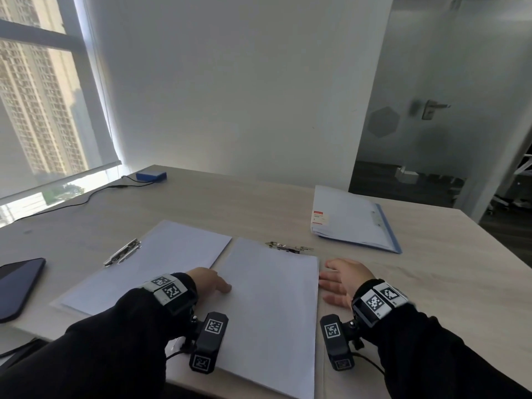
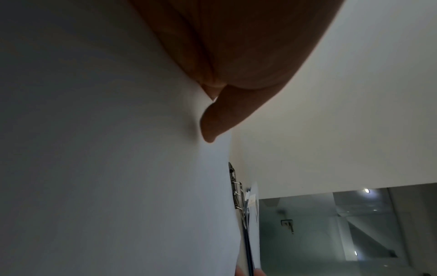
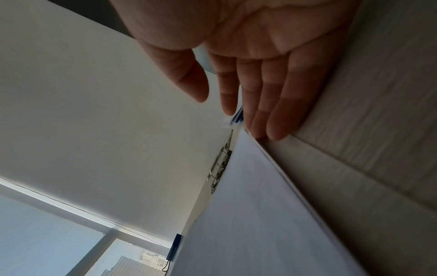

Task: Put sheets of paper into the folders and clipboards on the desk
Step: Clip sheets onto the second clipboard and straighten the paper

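Observation:
A white paper stack (image 1: 270, 306) lies on the desk before me, below a metal clip (image 1: 289, 248). My left hand (image 1: 211, 283) rests flat on its left edge, and the thumb (image 2: 212, 121) presses the paper (image 2: 106, 149). My right hand (image 1: 341, 280) lies open against the stack's right edge, its straight fingers (image 3: 272, 112) touching the side of the paper (image 3: 248, 214). A second clipboard (image 1: 149, 260) with a sheet and its clip (image 1: 122, 251) lies to the left. A blue folder (image 1: 354, 220) full of paper sits at the right rear.
A dark phone (image 1: 17, 286) lies at the left desk edge. A blue box (image 1: 151, 175) with a black cable (image 1: 86, 200) sits at the far left corner. Bare wooden desk (image 1: 236, 208) stretches behind the clipboards. A wall and window rise beyond.

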The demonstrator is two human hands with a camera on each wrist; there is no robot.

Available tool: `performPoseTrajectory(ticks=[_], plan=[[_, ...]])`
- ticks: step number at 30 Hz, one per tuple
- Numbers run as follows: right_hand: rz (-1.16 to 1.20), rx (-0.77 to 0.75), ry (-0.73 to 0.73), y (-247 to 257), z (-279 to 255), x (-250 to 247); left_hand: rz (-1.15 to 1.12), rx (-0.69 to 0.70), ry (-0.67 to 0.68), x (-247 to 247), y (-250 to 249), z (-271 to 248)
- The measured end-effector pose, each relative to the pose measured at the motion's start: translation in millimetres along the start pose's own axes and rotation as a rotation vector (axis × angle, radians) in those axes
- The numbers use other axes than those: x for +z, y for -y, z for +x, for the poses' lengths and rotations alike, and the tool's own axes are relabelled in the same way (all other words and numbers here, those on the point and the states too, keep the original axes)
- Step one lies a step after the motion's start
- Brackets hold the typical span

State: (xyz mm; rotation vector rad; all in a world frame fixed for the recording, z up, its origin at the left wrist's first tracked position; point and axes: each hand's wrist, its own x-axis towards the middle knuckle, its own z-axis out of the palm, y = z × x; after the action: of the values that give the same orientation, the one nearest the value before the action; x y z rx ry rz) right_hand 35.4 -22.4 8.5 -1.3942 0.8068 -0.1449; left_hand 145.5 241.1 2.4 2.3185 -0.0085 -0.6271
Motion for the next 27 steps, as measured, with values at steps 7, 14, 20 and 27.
performPoseTrajectory(ticks=[7,14,20,27], plan=[[-0.017,0.000,-0.003,4,-2,2,-0.041,0.014,0.020,-5,-14,-4],[-0.011,-0.013,0.001,4,-2,2,0.028,0.020,0.020,0,-15,-2],[-0.007,-0.013,-0.008,5,-2,0,0.067,0.052,0.024,1,-15,-3],[-0.005,-0.012,0.008,6,-3,0,0.050,0.094,0.015,-1,-12,-2]])
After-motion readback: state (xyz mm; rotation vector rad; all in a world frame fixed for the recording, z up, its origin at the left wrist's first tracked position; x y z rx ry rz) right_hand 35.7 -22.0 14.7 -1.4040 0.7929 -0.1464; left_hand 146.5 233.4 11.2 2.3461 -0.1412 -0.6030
